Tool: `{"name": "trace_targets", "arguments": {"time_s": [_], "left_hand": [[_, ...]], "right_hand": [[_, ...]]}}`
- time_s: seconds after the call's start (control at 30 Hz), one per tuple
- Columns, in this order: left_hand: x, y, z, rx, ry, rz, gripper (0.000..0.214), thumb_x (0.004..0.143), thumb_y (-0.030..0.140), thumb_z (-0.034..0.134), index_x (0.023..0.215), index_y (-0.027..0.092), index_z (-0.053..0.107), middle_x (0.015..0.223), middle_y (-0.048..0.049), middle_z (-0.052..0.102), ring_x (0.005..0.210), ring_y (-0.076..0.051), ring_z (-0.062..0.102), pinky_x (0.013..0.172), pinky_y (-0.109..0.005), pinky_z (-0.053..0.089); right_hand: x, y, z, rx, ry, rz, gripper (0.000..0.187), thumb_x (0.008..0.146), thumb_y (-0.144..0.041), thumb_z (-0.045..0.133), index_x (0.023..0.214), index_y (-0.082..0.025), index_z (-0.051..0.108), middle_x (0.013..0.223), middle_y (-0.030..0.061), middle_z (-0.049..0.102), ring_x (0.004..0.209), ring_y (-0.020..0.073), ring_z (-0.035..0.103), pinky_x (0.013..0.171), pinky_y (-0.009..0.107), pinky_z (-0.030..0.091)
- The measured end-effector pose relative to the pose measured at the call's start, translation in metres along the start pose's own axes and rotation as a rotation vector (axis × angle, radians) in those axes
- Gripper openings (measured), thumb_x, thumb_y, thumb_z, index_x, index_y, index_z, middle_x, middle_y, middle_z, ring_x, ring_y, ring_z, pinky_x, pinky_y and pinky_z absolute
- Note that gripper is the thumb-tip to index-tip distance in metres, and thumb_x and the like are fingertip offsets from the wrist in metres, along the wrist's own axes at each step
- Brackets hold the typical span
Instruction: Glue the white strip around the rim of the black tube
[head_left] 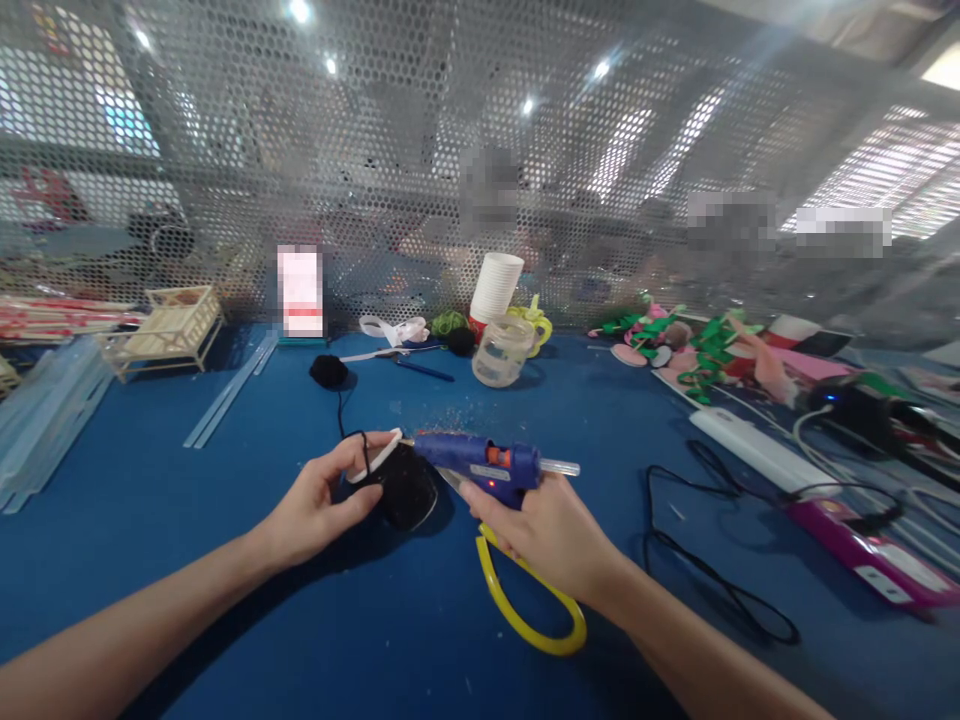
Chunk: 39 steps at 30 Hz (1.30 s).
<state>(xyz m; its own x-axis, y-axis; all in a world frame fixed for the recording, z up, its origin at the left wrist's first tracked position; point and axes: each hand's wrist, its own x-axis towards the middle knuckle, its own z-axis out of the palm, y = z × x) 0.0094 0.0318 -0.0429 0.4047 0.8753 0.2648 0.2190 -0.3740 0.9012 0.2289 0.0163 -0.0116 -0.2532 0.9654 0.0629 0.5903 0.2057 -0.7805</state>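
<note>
Left hand (311,515) is grasping a black piece (409,490) between thumb and fingers; right hand (559,540) is closing around the grip of a blue glue gun (457,447). Low in the centre of the view, the piece is tilting above the blue table (300,620), its white edge facing the nozzle. Nozzle tip and edge are nearly or actually meeting; which of the two cannot be told. On the gun a small red light is glowing, and a clear glue stick (561,467) is protruding from the rear. Beneath the right hand, yellow-handled scissors (551,645) are lying with their blades pointing toward the piece; whether the hand is touching them is unclear. From a black yarn ball (328,371), a strand is running down to the left fingers. Farther back, a pen (424,371) is lying to the left of a clear jar (504,352), and a stack of white cups (496,283) is leaning behind the jar. To the right, a dark cable (720,585) is looping beside a magenta box (874,555). Behind everything, perforated mesh (405,130) is spanning the view.
</note>
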Motion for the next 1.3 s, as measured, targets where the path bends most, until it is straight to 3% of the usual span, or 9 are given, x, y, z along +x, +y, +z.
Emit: {"name": "trace_targets", "arguments": {"time_s": [0.27,0.47,0.7,0.87,1.0,1.1,1.3], "left_hand": [[0.001,-0.002,0.0,0.037,0.002,0.015,0.013,0.079,0.024,0.049,0.085,0.015,0.055,0.123,-0.015,0.05,0.11,-0.027,0.047,0.092,-0.041,0.035],[0.001,-0.001,0.0,0.013,0.007,0.014,0.009,0.078,0.022,0.05,0.075,0.014,0.052,0.122,-0.0153,0.05,0.11,-0.027,0.047,0.092,-0.04,0.035],[0.001,-0.002,0.001,-0.031,0.007,0.002,0.012,0.077,0.021,0.05,0.068,0.015,0.048,0.122,-0.0165,0.05,0.107,-0.028,0.049,0.089,-0.042,0.037],[0.001,-0.001,0.001,-0.027,0.028,-0.001,0.014,0.077,0.021,0.05,0.065,0.016,0.043,0.12,-0.0164,0.051,0.108,-0.027,0.049,0.09,-0.042,0.036],[0.001,-0.001,0.002,0.002,0.027,0.006,0.013,0.076,0.02,0.05,0.066,0.016,0.043,0.12,-0.0164,0.051,0.108,-0.026,0.049,0.09,-0.042,0.037],[0.0,0.0,0.003,0.041,0.042,0.022,0.016,0.075,0.019,0.05,0.063,0.017,0.04,0.119,-0.0166,0.052,0.106,-0.026,0.05,0.088,-0.042,0.038],[-0.001,0.01,0.005,0.185,0.019,0.125,0.02,0.074,0.014,0.047,0.063,0.019,0.031,0.118,-0.0169,0.051,0.106,-0.024,0.049,0.087,-0.042,0.038]], "right_hand": [[-0.008,-0.005,0.007,-0.011,0.001,0.007,0.023,0.071,-0.037,0.049,0.056,-0.02,0.046,0.039,-0.0036,0.043,0.034,0.0102,0.042,0.033,0.023,0.035],[-0.003,-0.003,0.005,0.053,-0.025,-0.055,0.019,0.073,-0.033,0.049,0.06,-0.019,0.051,0.04,-0.0041,0.045,0.034,0.0094,0.042,0.036,0.022,0.037],[0.006,0.0,-0.008,0.177,-0.052,0.051,0.026,0.076,-0.034,0.048,0.055,-0.018,0.049,0.037,-0.0063,0.041,0.033,0.0074,0.041,0.038,0.021,0.038],[0.015,0.008,-0.011,0.273,-0.077,0.049,0.026,0.077,-0.032,0.048,0.055,-0.017,0.052,0.035,-0.0065,0.042,0.034,0.0076,0.042,0.046,0.023,0.039],[0.029,0.023,-0.015,0.37,0.097,0.148,0.018,0.068,-0.032,0.057,0.061,-0.017,0.052,0.041,-0.0063,0.047,0.036,0.0078,0.044,0.04,0.022,0.034],[0.041,0.038,-0.02,0.314,0.241,0.19,0.017,0.064,-0.032,0.06,0.065,-0.016,0.054,0.054,-0.0019,0.056,0.048,0.0103,0.052,0.046,0.022,0.039],[0.055,0.061,-0.016,0.186,0.197,0.239,0.028,0.072,-0.037,0.052,0.053,-0.016,0.054,0.048,0.0013,0.056,0.041,0.0102,0.051,0.043,0.022,0.04]]}}
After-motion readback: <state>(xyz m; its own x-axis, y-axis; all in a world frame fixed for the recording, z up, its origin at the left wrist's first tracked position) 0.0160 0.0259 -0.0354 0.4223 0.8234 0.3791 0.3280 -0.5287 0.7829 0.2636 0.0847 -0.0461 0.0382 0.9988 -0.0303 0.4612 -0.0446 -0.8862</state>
